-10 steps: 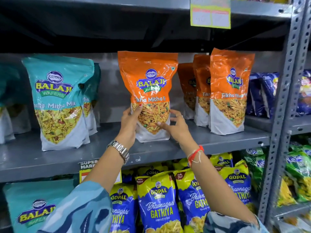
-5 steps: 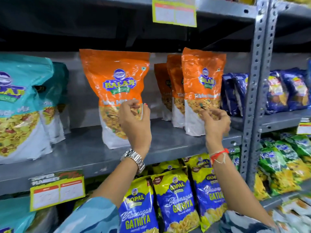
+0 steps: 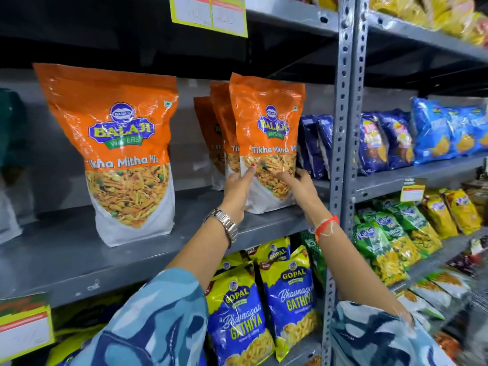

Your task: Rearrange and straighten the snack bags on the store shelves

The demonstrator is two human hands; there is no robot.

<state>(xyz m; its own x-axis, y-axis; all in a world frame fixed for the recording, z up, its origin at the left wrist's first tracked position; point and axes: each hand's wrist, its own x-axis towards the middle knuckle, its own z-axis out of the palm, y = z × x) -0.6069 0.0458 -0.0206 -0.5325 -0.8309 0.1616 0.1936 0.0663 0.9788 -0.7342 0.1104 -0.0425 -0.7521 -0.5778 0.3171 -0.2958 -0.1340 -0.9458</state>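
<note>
Both hands clasp the lower sides of the front orange bag (image 3: 266, 143) on the grey shelf (image 3: 66, 257): left hand (image 3: 237, 186) on its left edge, right hand (image 3: 298, 186) on its right, fingers laid on the clear window. Left of that bag, well apart, a lone orange bag (image 3: 118, 154) stands upright, facing out, seemingly done. Behind the held bag, two more orange bags (image 3: 219, 128) wait unsquared. Both fronts read "BALAJI WAFERS", "Tikha Mitha Mix". Below the held bag, blue-yellow bags (image 3: 237, 313) read "GOPAL", "Bhavnagari Gathiya"; the script is hard to read. Much shelving looks left.
</note>
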